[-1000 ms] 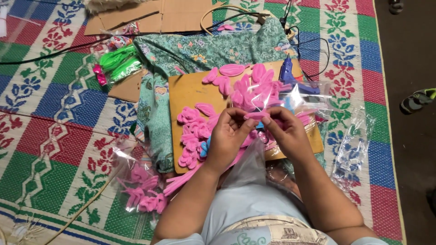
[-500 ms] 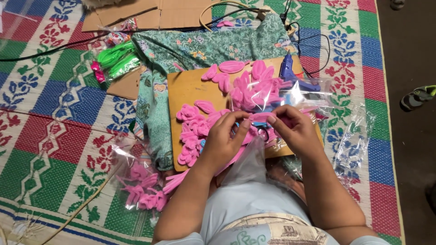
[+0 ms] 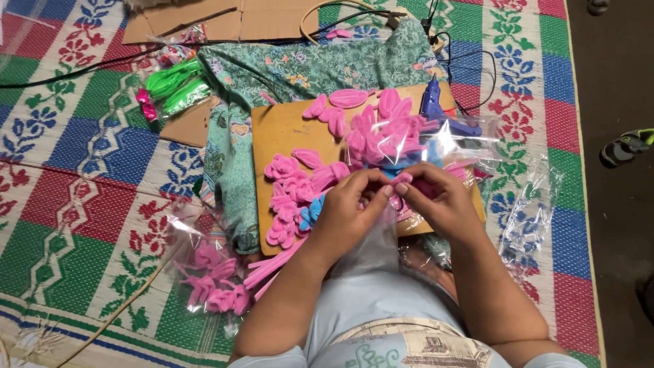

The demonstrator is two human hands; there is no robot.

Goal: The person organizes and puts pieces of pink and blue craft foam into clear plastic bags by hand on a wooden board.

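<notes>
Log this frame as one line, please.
left hand pinching pink piece | right hand pinching same piece | below: wooden board with pink petals | blue glue gun at board's far edge

Both bare arms are reaching forward from the body, elbows bent and pointing out to the sides. The forearms are angling in toward each other, so the two hands are meeting in the middle. The left hand [image 3: 351, 208] is curling its fingers [image 3: 371, 182] in, with the thumb and first finger pinching together. The right hand [image 3: 436, 201] is doing the same, its fingers [image 3: 402, 182] bent and pinching. The fingertips of both hands are touching or almost touching. Both wrists are bending down a little.
</notes>
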